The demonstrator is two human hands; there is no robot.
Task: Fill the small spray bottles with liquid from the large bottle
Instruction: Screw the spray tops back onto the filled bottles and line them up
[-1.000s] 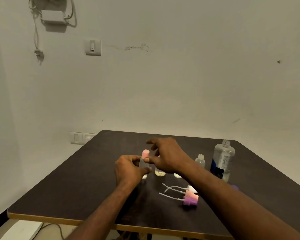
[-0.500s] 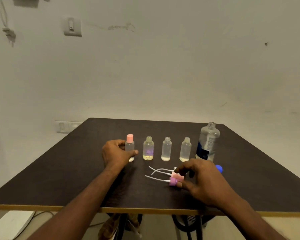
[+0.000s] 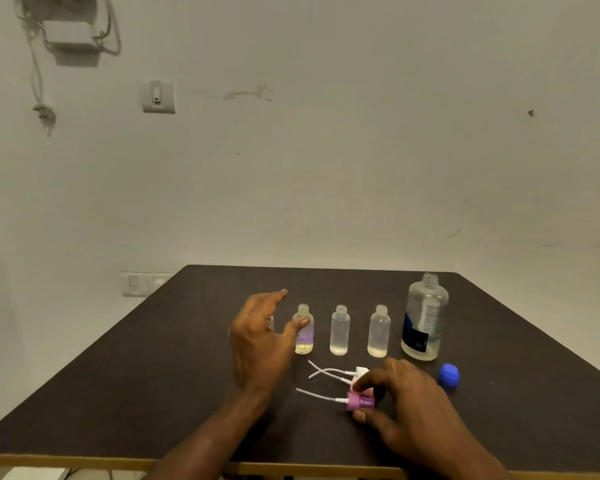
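Note:
Three small clear bottles without tops stand in a row on the dark table point(image 3: 153, 375): the left one point(image 3: 305, 332), the middle one point(image 3: 339, 330) and the right one point(image 3: 379, 330). The large uncapped bottle point(image 3: 424, 318) stands at their right. My left hand point(image 3: 260, 336) is spread beside the left bottle, thumb touching it, and hides the pink-capped bottle. My right hand point(image 3: 400, 403) pinches the purple spray top point(image 3: 359, 401); its white tube points left. A pink spray top and a white spray top point(image 3: 361, 370) lie just beyond.
The blue cap point(image 3: 449, 375) of the large bottle lies right of my right hand. The table's wooden front edge point(image 3: 84, 460) runs along the bottom. Wall switches and a hanging cable are on the white wall behind.
My left hand has let go of the pink-capped bottle and opened beside the neighbouring bottle. My right hand has closed its fingers on the purple spray top.

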